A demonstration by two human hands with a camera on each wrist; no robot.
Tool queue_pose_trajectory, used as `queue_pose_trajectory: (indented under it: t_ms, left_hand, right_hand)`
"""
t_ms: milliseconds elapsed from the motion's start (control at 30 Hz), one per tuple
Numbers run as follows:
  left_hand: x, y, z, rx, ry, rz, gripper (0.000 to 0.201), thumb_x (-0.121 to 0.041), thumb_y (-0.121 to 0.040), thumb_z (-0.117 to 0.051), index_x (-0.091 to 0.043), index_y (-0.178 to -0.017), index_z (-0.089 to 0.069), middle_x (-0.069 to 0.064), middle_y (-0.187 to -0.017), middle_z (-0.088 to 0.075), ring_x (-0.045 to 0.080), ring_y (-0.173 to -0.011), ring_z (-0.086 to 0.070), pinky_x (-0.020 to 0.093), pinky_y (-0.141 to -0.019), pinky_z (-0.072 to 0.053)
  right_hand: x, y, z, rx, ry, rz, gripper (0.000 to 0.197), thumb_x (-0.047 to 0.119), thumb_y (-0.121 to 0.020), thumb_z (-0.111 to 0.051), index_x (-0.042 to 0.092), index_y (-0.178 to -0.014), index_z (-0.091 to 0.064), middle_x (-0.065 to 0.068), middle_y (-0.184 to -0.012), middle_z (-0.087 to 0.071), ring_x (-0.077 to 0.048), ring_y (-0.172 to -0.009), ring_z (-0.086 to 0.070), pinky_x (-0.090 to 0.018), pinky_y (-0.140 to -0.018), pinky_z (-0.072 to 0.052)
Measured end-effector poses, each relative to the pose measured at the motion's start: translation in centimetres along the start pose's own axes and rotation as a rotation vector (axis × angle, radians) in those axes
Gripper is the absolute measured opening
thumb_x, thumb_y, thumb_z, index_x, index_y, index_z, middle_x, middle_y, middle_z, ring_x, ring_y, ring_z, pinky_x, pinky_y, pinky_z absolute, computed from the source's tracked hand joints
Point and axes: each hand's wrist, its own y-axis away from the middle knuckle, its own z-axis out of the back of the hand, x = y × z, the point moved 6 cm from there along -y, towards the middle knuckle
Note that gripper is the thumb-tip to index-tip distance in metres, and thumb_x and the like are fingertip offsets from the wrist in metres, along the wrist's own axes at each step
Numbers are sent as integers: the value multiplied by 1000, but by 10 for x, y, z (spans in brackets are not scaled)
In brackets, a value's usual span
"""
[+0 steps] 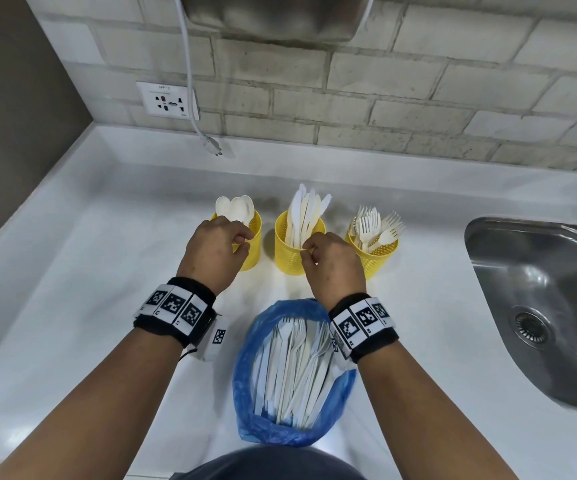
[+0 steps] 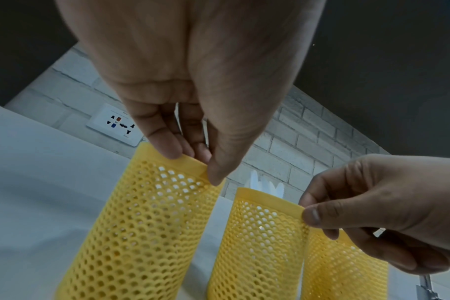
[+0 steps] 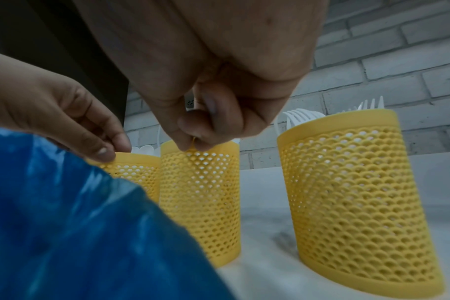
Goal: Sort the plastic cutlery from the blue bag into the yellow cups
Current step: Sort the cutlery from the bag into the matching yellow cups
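Three yellow mesh cups stand in a row on the white counter. The left cup (image 1: 253, 242) holds spoons (image 1: 235, 206); my left hand (image 1: 216, 249) pinches its near rim (image 2: 190, 162) between thumb and fingers. The middle cup (image 1: 289, 247) holds knives (image 1: 306, 213); my right hand (image 1: 330, 259) pinches its near rim (image 3: 193, 147). The right cup (image 1: 377, 254) holds forks (image 1: 375, 225) and is untouched. The open blue bag (image 1: 245, 382) lies nearer me, with white cutlery (image 1: 297, 368) inside it.
A steel sink (image 1: 543, 306) is sunk into the counter at the right. A wall socket (image 1: 167, 102) and a loose white cable with its plug (image 1: 212, 145) are at the back left. A brick wall runs behind the cups.
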Motion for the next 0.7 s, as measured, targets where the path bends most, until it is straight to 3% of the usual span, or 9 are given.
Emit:
queue_pose_trajectory:
  t_ms: [267, 500, 700]
  left_hand:
    - [-2, -2, -1, 4, 8, 0, 22, -8, -83, -73, -20, -101, -76, 0, -93, -72, 26, -91, -65, 42, -83, -55]
    - [-3, -2, -1, 18, 16, 7, 22, -8, -83, -73, -20, -101, -76, 1, -93, -71, 25, -90, -65, 43, -83, -55]
    - [-7, 8, 5, -69, 14, 53, 43, -17, -80, -78, -20, -121, -65, 10, -114, -54, 31, -103, -57, 39, -94, -49]
  right_hand:
    - [-2, 0, -1, -13, -23, -9, 6, 10, -92, -67, 8, -96, -71, -9, -90, -66, -26, -80, -61, -35, -69, -51]
    - [-5, 0, 1, -9, -34, -33, 7, 8, -91, -66, 7, -96, -71, -10, -90, -65, -27, -79, -61, -28, -69, -41]
    - [-4, 2, 9, -18, -68, -27, 13, 10, -90, -66, 10, -103, -69, -7, -87, -65, -23, -78, -59, -29, -69, -42]
